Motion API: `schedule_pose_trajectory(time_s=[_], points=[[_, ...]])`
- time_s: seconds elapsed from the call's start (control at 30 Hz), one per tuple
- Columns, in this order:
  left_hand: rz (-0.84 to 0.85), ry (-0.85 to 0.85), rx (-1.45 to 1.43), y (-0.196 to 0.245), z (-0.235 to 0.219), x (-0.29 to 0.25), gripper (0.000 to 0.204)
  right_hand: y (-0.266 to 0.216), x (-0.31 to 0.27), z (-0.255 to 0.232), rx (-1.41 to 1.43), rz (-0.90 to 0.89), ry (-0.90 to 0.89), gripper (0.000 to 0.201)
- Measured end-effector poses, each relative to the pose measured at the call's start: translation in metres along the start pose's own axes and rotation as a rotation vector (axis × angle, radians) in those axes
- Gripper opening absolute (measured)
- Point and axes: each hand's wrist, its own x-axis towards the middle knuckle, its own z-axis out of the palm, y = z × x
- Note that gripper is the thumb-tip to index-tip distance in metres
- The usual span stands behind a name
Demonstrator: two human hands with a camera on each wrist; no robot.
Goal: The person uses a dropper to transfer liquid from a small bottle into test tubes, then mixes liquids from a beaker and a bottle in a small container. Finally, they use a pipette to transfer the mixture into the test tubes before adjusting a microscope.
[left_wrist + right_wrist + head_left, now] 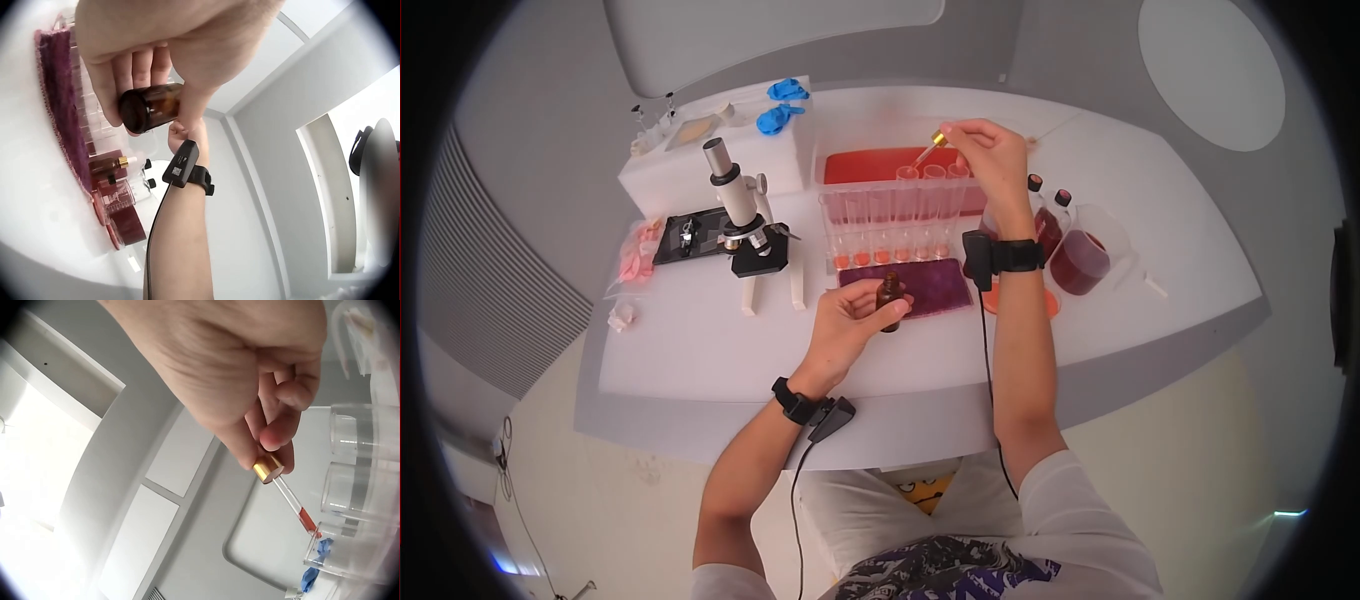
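Observation:
My left hand (840, 330) grips a small amber glass bottle (150, 107), its neck uncapped, above the purple cloth (945, 285). With my right hand (992, 165) I pinch a dropper (269, 469) by the top, above its gold collar. Red liquid fills the lower end of its glass pipette (306, 520). That tip is right at the mouth of a test tube (331, 553). Several clear test tubes stand upright in a row in a clear rack (832, 225), with reddish liquid at their bottoms. My right fingers hide the dropper's bulb.
Behind the rack sits a clear bin with red contents (870, 165). A microscope (745, 205) stands left, beside a black tray (685, 235). Blue gloves (776, 120) lie on a white box (700, 175). To the right are a beaker of dark red liquid (1080, 265) and black-capped bottles (1055, 220).

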Motion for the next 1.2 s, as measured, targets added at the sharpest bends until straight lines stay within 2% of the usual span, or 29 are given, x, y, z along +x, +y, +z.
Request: schedule_pose_trajectory(time_s=[1.2], points=[[0.022, -0.002, 0.0, -0.0027, -0.0006, 0.0014, 0.034, 0.0018, 0.0004, 0.0019, -0.007, -0.073, -0.015, 0.018]])
